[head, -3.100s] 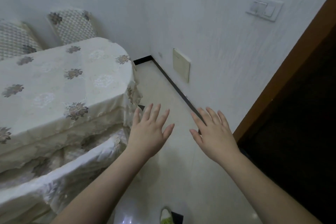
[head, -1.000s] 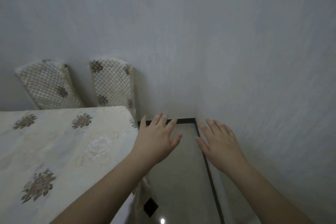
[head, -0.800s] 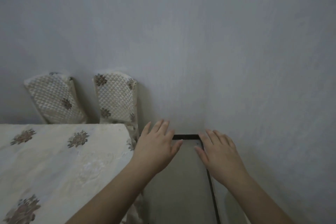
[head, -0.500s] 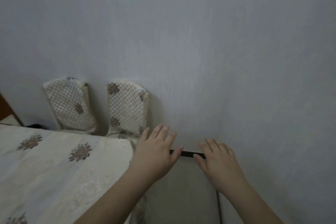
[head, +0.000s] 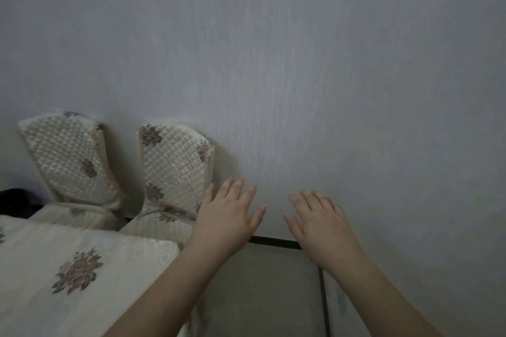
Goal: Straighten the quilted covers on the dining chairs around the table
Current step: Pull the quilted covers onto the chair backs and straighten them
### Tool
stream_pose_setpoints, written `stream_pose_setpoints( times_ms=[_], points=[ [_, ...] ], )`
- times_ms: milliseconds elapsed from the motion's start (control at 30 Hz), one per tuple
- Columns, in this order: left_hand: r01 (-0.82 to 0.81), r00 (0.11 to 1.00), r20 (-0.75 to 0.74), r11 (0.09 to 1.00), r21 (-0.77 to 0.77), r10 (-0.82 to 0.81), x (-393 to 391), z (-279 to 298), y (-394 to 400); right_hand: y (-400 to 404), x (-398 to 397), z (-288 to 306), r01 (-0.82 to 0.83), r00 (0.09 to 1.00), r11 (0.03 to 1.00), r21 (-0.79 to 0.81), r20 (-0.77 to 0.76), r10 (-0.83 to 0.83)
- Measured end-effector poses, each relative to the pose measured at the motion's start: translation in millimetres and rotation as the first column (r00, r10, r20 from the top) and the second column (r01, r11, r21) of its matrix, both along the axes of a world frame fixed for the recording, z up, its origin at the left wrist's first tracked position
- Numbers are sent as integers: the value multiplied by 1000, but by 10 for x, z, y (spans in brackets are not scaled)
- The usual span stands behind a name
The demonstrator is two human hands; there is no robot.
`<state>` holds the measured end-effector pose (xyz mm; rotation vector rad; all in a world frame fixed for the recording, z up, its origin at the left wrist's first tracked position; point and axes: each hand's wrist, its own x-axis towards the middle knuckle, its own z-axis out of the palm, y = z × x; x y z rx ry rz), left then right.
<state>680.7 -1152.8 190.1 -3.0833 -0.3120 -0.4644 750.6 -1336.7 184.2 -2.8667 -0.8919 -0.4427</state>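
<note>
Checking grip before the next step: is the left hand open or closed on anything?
Open. The left hand is spread flat, fingers apart, holding nothing, beside the nearer chair cover.

We hold both bare forearms stretched forward, palms down and backs up. Our left hand (head: 226,217) has its fingers spread and straight, gripping nothing. Our right hand (head: 321,223) lies just beside it, apart, fingers loosely splayed and likewise empty.

Two hands (head: 227,216) (head: 320,221) — two quilted chair covers (head: 71,161) (head: 175,169) — one clothed table (head: 82,276).
</note>
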Motion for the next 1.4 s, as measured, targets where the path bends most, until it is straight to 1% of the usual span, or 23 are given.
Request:
stream_pose_setpoints(
  times_ms=[167,333,467,533,633,900,1033,1133,1200,1300,1400],
  points=[
    [-37,999,-35,998,-48,35,525,-148,221,259,561,-142,-32,998,998,-46,-61,29],
    [-108,991,-91,993,-54,103,1133,-329,477,585,1343,-286,-88,989,996,-28,-120,84],
    [-182,975,-138,982,-43,175,1589,-323,662,813,1977,-302,-172,974,985,8,-147,171],
    [-225,961,-172,973,-42,215,1772,-275,769,939,2258,-281,-225,962,974,-10,-159,221],
    [-297,945,-161,954,-47,286,1923,-230,946,1194,2587,-274,-311,939,950,-4,-153,307],
    [-428,885,-218,903,-40,411,2047,-431,1522,2103,2917,-402,-489,848,872,-28,-249,468],
    [-478,863,-197,878,-28,464,2140,-557,2006,2645,3078,-441,-536,824,844,-20,-231,518],
    [-466,867,-220,884,-36,448,2282,-692,2355,3071,3188,-462,-555,814,831,-50,-238,530],
    [-461,871,-214,887,-43,442,2404,-783,2571,3356,3278,-478,-565,810,823,-63,-231,539],
    [-451,882,-200,887,-99,426,2558,-834,2885,3669,3420,-433,-572,813,813,-109,-207,544],
    [-448,887,-181,887,-117,424,2653,-848,3211,3903,3548,-448,-562,818,817,-125,-225,529]
  ],
)
